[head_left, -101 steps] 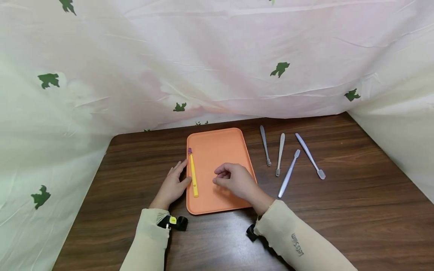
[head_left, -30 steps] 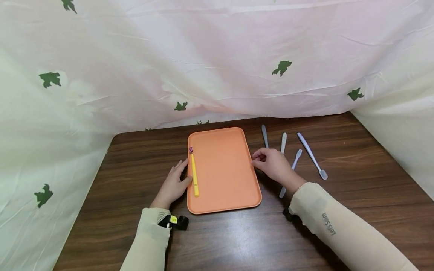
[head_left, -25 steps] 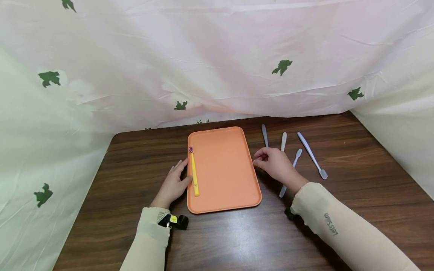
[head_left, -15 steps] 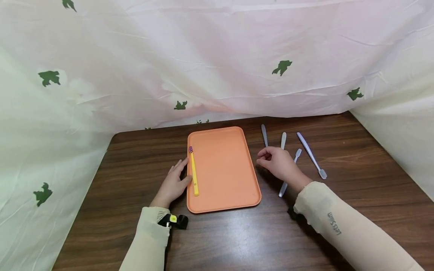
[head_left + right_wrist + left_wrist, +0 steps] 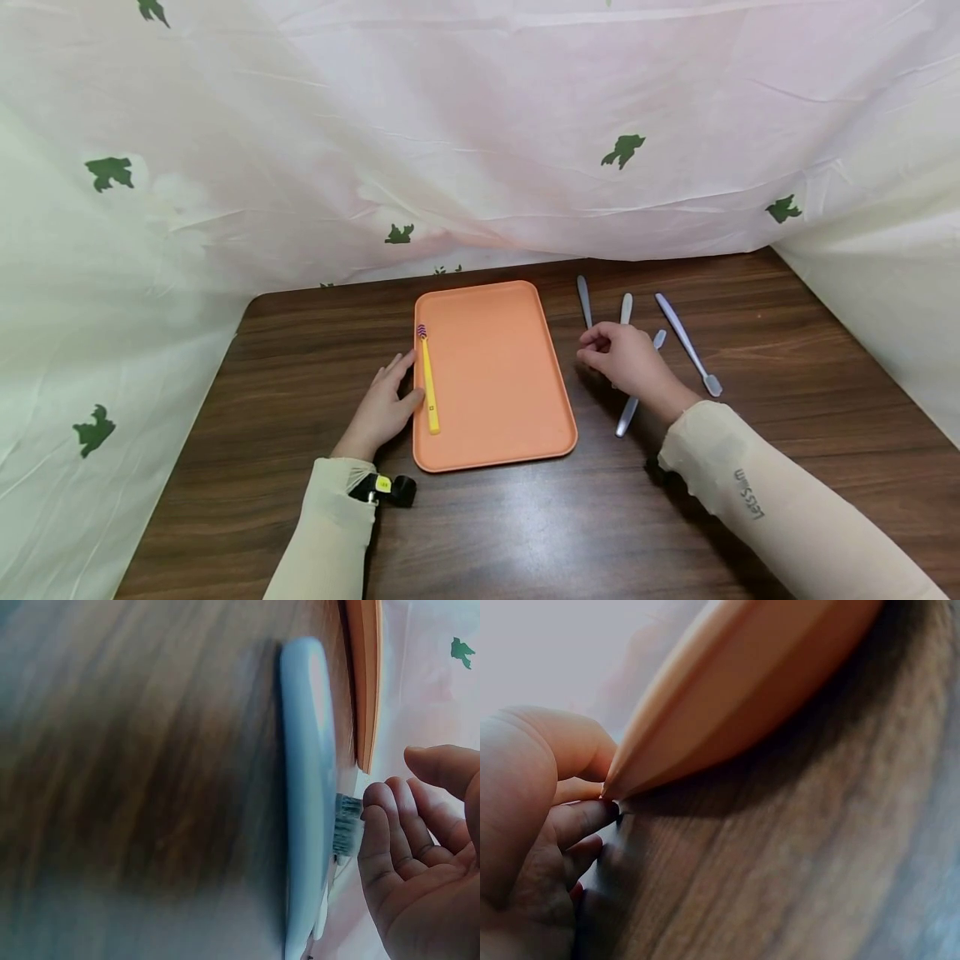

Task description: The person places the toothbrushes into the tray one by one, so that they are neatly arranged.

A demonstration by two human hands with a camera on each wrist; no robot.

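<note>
An orange tray (image 5: 495, 375) lies on the table with a yellow toothbrush (image 5: 428, 379) along its left side, purple bristles at the far end. My left hand (image 5: 382, 408) holds the tray's left edge, thumb at the rim and fingers against the outer wall (image 5: 705, 727). Right of the tray, my right hand (image 5: 622, 358) hovers with loosely curled fingers and nothing in them. It hides the heads of a grey toothbrush (image 5: 584, 300) and a white toothbrush (image 5: 626, 308). In the right wrist view, grey bristles (image 5: 346, 825) appear beside the fingertips.
A pale blue toothbrush (image 5: 627, 417) lies partly under the right hand, its handle (image 5: 307, 787) large in the right wrist view. A lilac toothbrush (image 5: 686, 342) lies further right. Patterned cloth (image 5: 480, 150) hangs behind the dark wooden table (image 5: 487, 533).
My right hand has moved from above the tray to the right, past its edge, over the toothbrushes. The left hand and yellow toothbrush have stayed put.
</note>
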